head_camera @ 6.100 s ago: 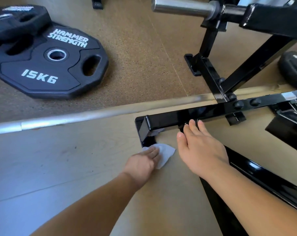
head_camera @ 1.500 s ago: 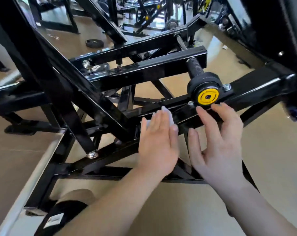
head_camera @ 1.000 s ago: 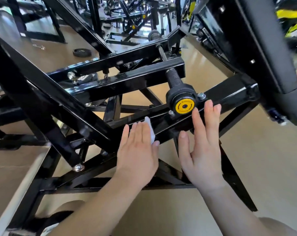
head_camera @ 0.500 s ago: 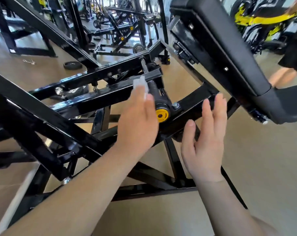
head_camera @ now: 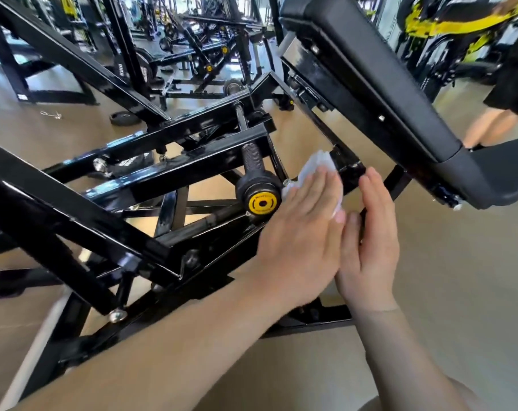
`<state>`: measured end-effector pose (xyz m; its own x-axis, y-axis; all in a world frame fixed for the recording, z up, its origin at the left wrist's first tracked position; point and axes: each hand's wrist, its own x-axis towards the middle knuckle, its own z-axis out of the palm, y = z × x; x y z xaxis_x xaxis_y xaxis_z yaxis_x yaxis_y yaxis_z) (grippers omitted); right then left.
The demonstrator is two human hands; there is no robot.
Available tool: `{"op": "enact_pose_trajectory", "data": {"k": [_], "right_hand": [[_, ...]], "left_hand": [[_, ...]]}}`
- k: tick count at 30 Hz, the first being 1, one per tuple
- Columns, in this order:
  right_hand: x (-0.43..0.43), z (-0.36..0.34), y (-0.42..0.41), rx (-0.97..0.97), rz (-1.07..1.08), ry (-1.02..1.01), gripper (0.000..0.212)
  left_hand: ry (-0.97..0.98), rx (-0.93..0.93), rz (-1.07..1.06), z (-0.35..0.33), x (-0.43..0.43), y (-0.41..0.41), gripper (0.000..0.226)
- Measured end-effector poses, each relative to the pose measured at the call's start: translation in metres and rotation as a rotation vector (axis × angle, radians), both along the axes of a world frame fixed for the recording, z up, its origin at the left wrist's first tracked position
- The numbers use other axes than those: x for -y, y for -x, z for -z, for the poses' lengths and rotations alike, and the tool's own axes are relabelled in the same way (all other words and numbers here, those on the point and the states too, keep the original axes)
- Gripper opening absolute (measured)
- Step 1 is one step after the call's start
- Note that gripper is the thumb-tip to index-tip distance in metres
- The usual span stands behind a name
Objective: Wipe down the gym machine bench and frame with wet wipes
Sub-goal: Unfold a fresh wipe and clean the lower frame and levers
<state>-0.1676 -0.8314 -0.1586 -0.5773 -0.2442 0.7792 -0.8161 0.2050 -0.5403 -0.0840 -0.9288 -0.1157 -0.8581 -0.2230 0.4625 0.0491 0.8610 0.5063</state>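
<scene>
Ok, L hand (head_camera: 302, 238) flat, fingers straight, pressing white wipe (head_camera: 317, 166) onto black frame (head_camera: 192, 170) bar just right of yellow-capped knob (head_camera: 262, 203). R hand (head_camera: 370, 241) flat too, holds nothing, further right. Cap lettering unreadable. Bench pad (head_camera: 370, 69) up-right of knob; weight plate (head_camera: 124, 118) on floor up-left.

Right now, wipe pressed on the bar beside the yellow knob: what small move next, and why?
Probably slide the left hand and wipe up the black bar toward the bench pad: the hand presses the wipe flat just right of the yellow knob, and the bar runs on upward.
</scene>
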Motion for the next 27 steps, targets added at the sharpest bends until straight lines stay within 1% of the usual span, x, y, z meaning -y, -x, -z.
{"op": "enact_pose_trajectory", "data": {"k": [2,4,5,7,9,10,11,12,13,14,15,16,17,18,19,20,22,23,24,25,26,27], "right_hand": [[0.002,-0.003,-0.002,-0.079,0.04,-0.019,0.048],[0.013,-0.013,-0.012,-0.183,0.057,-0.067,0.049],[0.019,-0.017,-0.02,-0.233,0.035,-0.108,0.049],[0.037,-0.023,-0.033,-0.293,-0.039,-0.184,0.048],[0.057,-0.025,-0.04,-0.274,-0.085,-0.281,0.046],[0.067,-0.026,-0.04,-0.261,-0.072,-0.333,0.046],[0.076,-0.027,-0.04,-0.248,-0.05,-0.375,0.047],[0.084,-0.03,-0.038,-0.233,-0.033,-0.398,0.047],[0.092,-0.033,-0.036,-0.222,-0.013,-0.406,0.047],[0.098,-0.036,-0.034,-0.224,0.014,-0.403,0.046],[0.102,-0.039,-0.031,-0.23,0.037,-0.396,0.042],[0.105,-0.042,-0.029,-0.232,0.052,-0.394,0.038],[0.105,-0.046,-0.028,-0.225,0.062,-0.406,0.035],[0.105,-0.05,-0.027,-0.212,0.065,-0.431,0.033],[0.105,-0.055,-0.026,-0.193,0.062,-0.468,0.032],[0.104,-0.06,-0.026,-0.164,0.048,-0.513,0.033],[0.102,-0.072,-0.025,-0.093,0.013,-0.574,0.042],[0.102,-0.078,-0.024,-0.057,-0.002,-0.58,0.047],[0.104,-0.084,-0.023,-0.019,-0.031,-0.574,0.05],[0.108,-0.091,-0.02,0.025,-0.07,-0.565,0.049],[0.115,-0.097,-0.013,0.073,-0.11,-0.561,0.046],[0.124,-0.103,-0.005,0.114,-0.135,-0.572,0.038]], "left_hand": [[-0.115,-0.017,0.099,0.021,0.013,-0.035,0.05],[-0.239,-0.036,0.088,0.029,0.03,-0.058,0.039],[-0.318,-0.061,0.02,0.032,0.041,-0.063,0.036],[-0.551,-0.136,-0.19,0.031,0.066,-0.069,0.046],[-0.78,-0.21,-0.38,0.019,0.097,-0.076,0.053],[-0.804,-0.246,-0.451,0.012,0.114,-0.08,0.054],[-0.744,-0.278,-0.51,0.005,0.127,-0.083,0.054],[-0.618,-0.314,-0.563,-0.002,0.136,-0.086,0.052],[-0.451,-0.346,-0.583,-0.008,0.139,-0.086,0.048],[-0.286,-0.34,-0.568,-0.006,0.138,-0.085,0.043],[-0.148,-0.286,-0.537,0.004,0.131,-0.079,0.035],[-0.064,-0.175,-0.476,0.021,0.118,-0.073,0.029],[-0.078,-0.017,-0.386,0.044,0.104,-0.069,0.034],[-0.155,0.106,-0.294,0.067,0.088,-0.067,0.049],[-0.236,0.148,-0.221,0.086,0.076,-0.068,0.056],[-0.269,0.12,-0.194,0.1,0.071,-0.071,0.056],[-0.271,0.037,-0.202,0.104,0.071,-0.085,0.051],[-0.282,0.018,-0.225,0.095,0.075,-0.088,0.045],[-0.332,0.028,-0.269,0.08,0.083,-0.088,0.041],[-0.439,0.039,-0.346,0.068,0.096,-0.081,0.04],[-0.592,0.026,-0.429,0.054,0.113,-0.071,0.043],[-0.737,-0.039,-0.489,0.036,0.132,-0.06,0.047]]}}
